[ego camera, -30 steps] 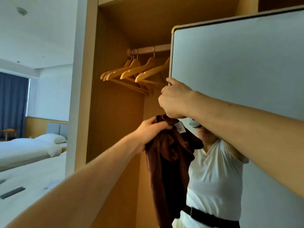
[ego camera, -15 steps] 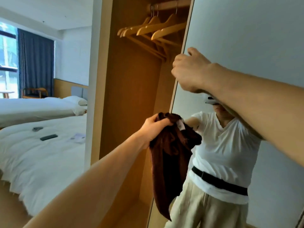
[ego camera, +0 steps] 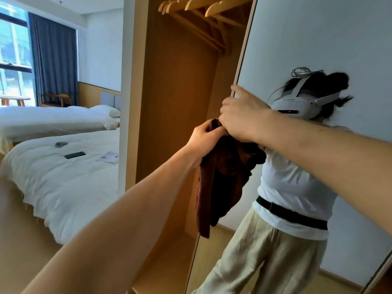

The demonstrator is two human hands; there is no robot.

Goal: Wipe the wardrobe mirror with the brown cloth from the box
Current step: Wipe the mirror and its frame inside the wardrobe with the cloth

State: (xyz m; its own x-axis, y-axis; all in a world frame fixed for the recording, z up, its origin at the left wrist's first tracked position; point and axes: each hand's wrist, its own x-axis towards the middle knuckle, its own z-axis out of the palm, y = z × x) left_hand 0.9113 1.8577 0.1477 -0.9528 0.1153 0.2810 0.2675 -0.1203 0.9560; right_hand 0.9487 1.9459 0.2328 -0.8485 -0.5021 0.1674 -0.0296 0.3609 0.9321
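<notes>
1. The left hand [ego camera: 204,140] has its fingers curled tight round the top of the brown cloth [ego camera: 220,183].
2. The cloth hangs down in front of the left edge of the wardrobe mirror [ego camera: 318,39].
3. The right hand [ego camera: 241,117] is curled round that mirror edge, just above the cloth.
4. Wooden hangers [ego camera: 201,7] hang inside the open wardrobe [ego camera: 174,102].

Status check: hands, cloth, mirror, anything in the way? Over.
Left hand grips brown cloth, hanging bunched by the glass. Right hand grips wardrobe mirror edge. Only the right forearm crosses the glass.
</notes>
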